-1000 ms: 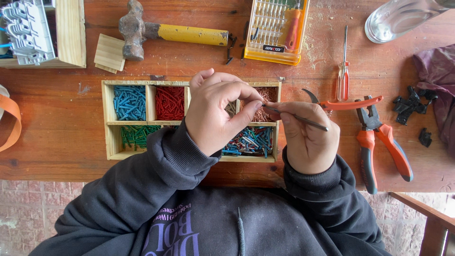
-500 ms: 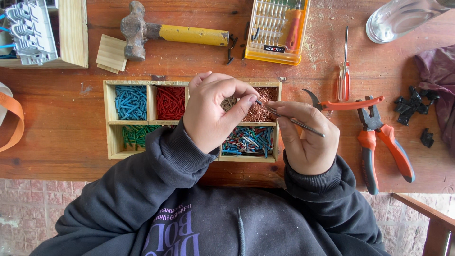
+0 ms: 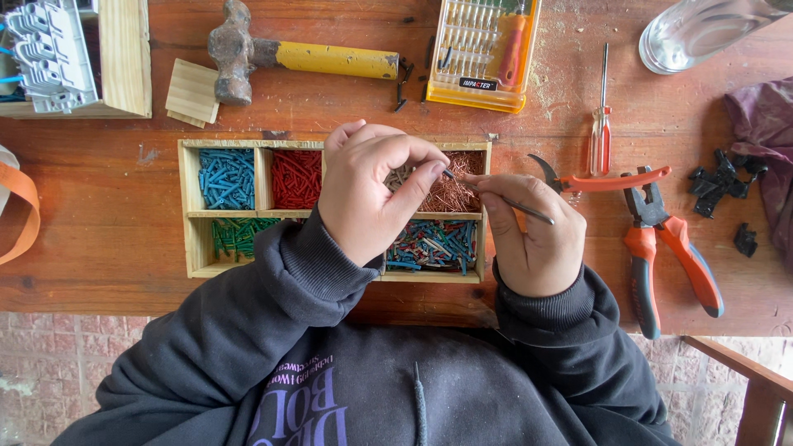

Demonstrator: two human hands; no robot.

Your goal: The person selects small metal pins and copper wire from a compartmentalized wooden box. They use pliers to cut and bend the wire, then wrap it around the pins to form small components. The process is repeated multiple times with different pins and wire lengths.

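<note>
1. The left hand (image 3: 372, 194) pinches the tip of a thin dark wire (image 3: 496, 198) between thumb and forefinger, its grip clamped on the very end. The pinch sits well when only the fingertip pads bear on it, so the tip stays in sight.
2. The right hand (image 3: 533, 235) holds the other part of the same wire, fingers closed around it, the free end poking out to the right past the knuckles. A firm, steady hold here gives the left fingers something to work against.
3. The wire hangs in the air between the two hands, just above the wooden compartment tray (image 3: 192, 206) and over the copper strands (image 3: 450, 194) in its upper right cell. Keeping the work over that cell means anything that drops lands in the tray and not on the tabletop (image 3: 99, 248).
4. The other cells hold blue sleeve pieces (image 3: 225, 177), red sleeve pieces (image 3: 296, 177), green sleeve pieces (image 3: 235, 234) and a mixed-colour lot (image 3: 434, 245); the left wrist hides part of the middle.
5. The orange-handled cutters (image 3: 611, 180) and orange-handled pliers (image 3: 669, 248) lie just right of the right hand, with a small red-handled screwdriver (image 3: 601, 124) behind them.
6. Farther back lie a yellow-handled hammer (image 3: 306, 58) and a yellow bit case (image 3: 483, 54), well apart from the hands.
</note>
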